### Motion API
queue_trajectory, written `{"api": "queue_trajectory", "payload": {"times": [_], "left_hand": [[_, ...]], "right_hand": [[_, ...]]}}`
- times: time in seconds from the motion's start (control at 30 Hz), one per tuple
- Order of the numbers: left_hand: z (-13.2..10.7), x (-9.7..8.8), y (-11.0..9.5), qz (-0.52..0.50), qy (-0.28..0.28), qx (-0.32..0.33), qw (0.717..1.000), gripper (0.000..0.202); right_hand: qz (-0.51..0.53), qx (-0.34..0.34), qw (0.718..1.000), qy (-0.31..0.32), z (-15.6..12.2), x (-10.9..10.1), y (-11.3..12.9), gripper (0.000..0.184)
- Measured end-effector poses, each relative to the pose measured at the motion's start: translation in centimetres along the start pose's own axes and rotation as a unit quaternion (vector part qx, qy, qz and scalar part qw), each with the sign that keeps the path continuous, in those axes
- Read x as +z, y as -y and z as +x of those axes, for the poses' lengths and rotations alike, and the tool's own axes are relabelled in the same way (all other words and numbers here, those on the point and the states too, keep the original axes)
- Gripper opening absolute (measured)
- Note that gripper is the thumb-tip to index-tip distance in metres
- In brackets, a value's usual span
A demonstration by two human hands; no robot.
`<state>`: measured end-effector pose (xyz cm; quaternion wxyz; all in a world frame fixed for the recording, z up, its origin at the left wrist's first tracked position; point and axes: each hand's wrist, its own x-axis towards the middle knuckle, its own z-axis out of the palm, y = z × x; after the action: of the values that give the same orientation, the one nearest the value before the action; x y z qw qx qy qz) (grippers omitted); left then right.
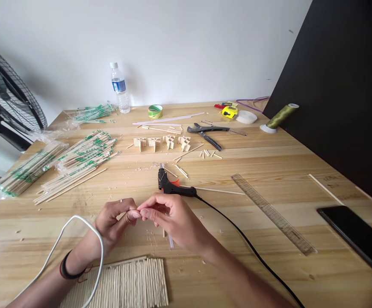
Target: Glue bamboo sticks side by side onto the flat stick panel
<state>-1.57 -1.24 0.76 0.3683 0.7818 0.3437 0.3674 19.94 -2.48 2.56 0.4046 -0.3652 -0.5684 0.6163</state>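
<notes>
My left hand and my right hand meet fingertip to fingertip above the table, both pinched closed. Whatever lies between the fingertips is too small or too hidden to name. Just beyond them a black hot glue gun with an orange trigger lies on its side. Below my left wrist is a panel of wooden sticks set side by side. A clear glue stick partly shows under my right hand. Farther back stand several small stick-built pieces in a row.
Bundles of wrapped chopsticks lie at left, near a fan and a water bottle. Cutters, a tape measure and a thread spool sit behind. A ruler and phone lie right; a white cable crosses my left forearm.
</notes>
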Motion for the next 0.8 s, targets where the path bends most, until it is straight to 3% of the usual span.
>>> {"api": "queue_trajectory", "payload": {"times": [0.4,0.5,0.67,0.8], "left_hand": [[-0.32,0.12,0.09,-0.010,0.051,0.001,0.999,0.050],[-0.33,0.01,0.23,-0.007,0.052,-0.004,0.999,0.049],[-0.36,0.19,0.68,-0.002,0.035,-0.020,0.999,0.051],[-0.25,0.41,0.74,-0.001,0.025,-0.029,0.999,0.051]], "right_hand": [[0.007,0.062,0.994,0.088,0.23,-0.75,0.64,0.024],[-0.037,0.036,0.994,0.095,0.13,-0.79,0.84,0.020],[-0.167,-0.051,0.984,0.046,-0.13,-0.37,0.64,0.017],[-0.211,-0.092,0.973,0.022,-0.13,0.17,0.20,0.018]]}}
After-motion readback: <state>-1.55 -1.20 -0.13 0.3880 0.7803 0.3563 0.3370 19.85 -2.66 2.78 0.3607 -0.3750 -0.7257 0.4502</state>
